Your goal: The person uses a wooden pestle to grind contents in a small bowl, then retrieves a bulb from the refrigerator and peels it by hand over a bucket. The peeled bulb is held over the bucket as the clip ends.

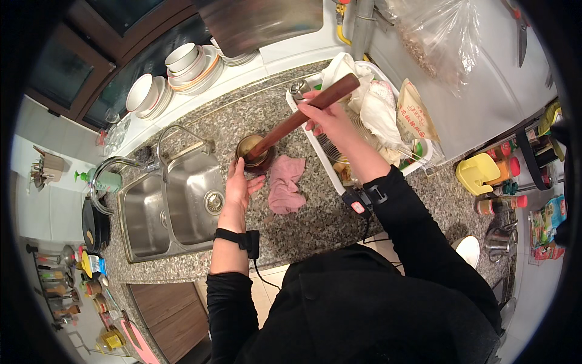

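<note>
My right hand (327, 116) is closed around a long reddish-brown wooden pestle or rolling pin (300, 119). The rod slants down to the left, with its lower end in the mouth of a dark round mortar-like pot (255, 169) on the granite counter. My left hand (238, 186) is at the near left side of the pot, fingers apart, its fingertips at the rim; whether it bears on the pot is hard to tell. A crumpled pink cloth (287, 184) lies on the counter just to the right of the pot.
On the left is a double steel sink (191, 200) with a curved faucet (97, 182). Stacked bowls and plates (195, 73) line the ledge behind. A white-rimmed basket (332, 175) with cloths stands right, beside a paper packet (414, 113). A yellow container (477, 173) and seasoning bottles stand farther right.
</note>
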